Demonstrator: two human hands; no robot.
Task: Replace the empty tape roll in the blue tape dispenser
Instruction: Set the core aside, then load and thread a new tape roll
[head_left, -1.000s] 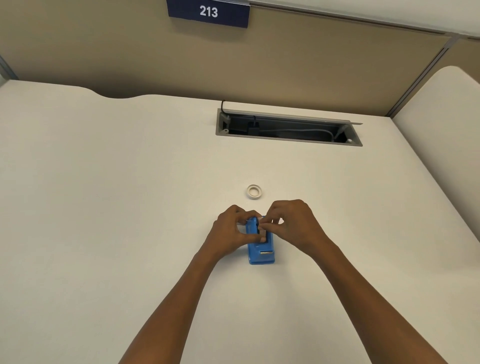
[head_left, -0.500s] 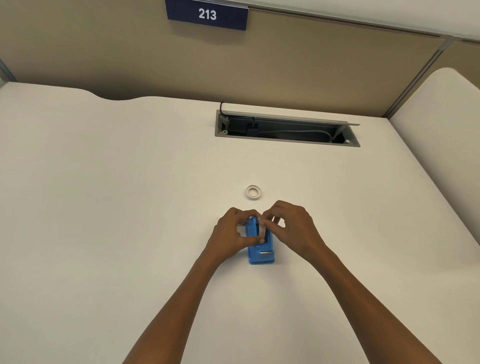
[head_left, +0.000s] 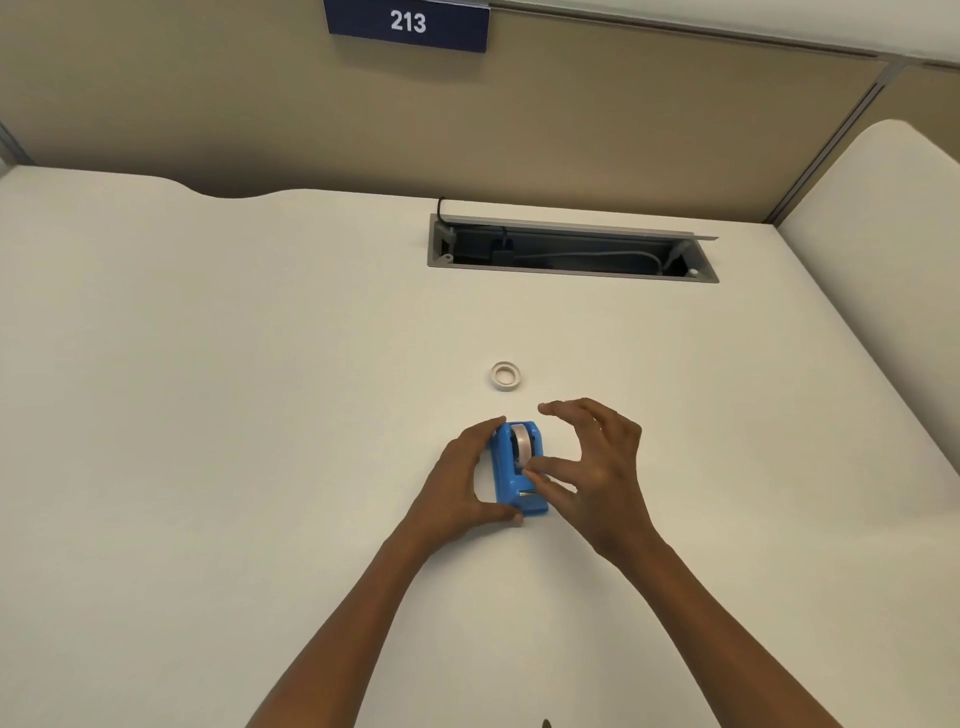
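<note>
The blue tape dispenser (head_left: 511, 473) stands on the white desk (head_left: 208, 415) with a roll of tape (head_left: 522, 447) seated in its cradle. My left hand (head_left: 460, 475) wraps the dispenser's left side, index finger at the far end and thumb at the near end. My right hand (head_left: 595, 467) hovers on the right with fingers spread, its thumb tip touching the tape near the cutter. A small white empty core (head_left: 505, 375) lies flat on the desk a little beyond the dispenser.
A grey cable hatch (head_left: 571, 249) with cords inside is open at the back of the desk. A tan partition carries a blue sign (head_left: 408, 23) reading 213. A second desk (head_left: 883, 234) adjoins at the right.
Both hands were closed over the top of the dispenser. Now the right hand has opened and drawn back to the right, the left has slid to the side, and the seated roll shows.
</note>
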